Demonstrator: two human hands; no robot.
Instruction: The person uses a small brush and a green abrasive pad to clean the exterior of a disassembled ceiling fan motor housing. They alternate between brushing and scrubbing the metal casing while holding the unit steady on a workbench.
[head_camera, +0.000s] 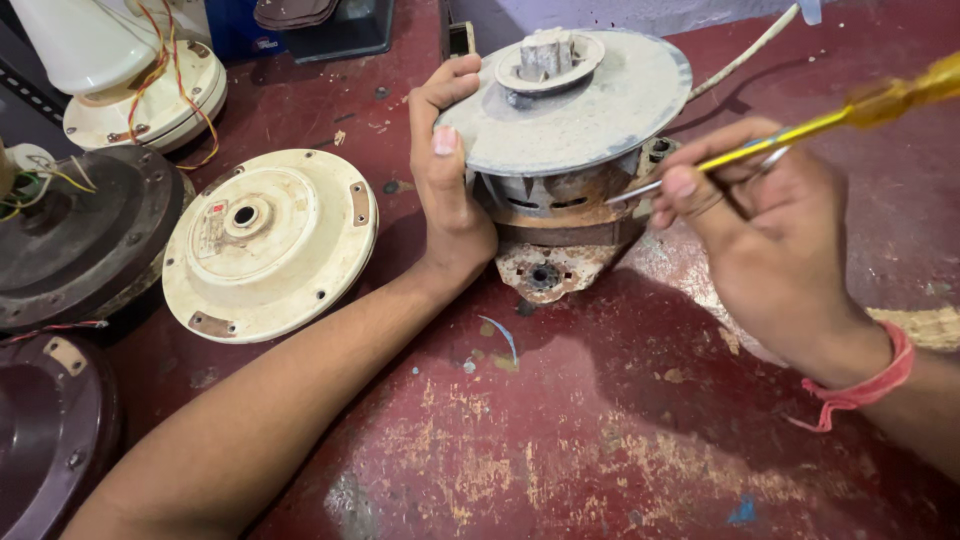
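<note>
The worn red surface (560, 450) fills the near part of the view, chipped and scattered with flakes of rust. Above it, near the middle, stands an old motor (560, 150), set at about twelve o'clock from the person. The left hand (450, 180) wraps the motor's nine o'clock side, thumb lying on the rim of its dusty grey top disc (600, 110) and palm pressed to the casing, so it is grasping the motor and bracing it. The right hand (760, 230), at about three o'clock of the motor, is closed around a screwdriver (800, 130) with a yellow handle; its thin shaft reaches toward the rusted housing under the disc, though whether the tip touches cannot be told. A red thread band (870, 385) sits on that wrist. The motor looks heavy and stiff, all metal, with a gritty, corroded skin that should not slip but may shed flakes and have sharp edges; the disc rim and the waist beneath it seem the soundest places to hold, rather than the small hub on top. At nine o'clock lies a cream round cover (270, 240), apart from the motor. Farther left sit a dark housing with loose wires (80, 235) and, at eleven o'clock, a white fan part (140, 70).
</note>
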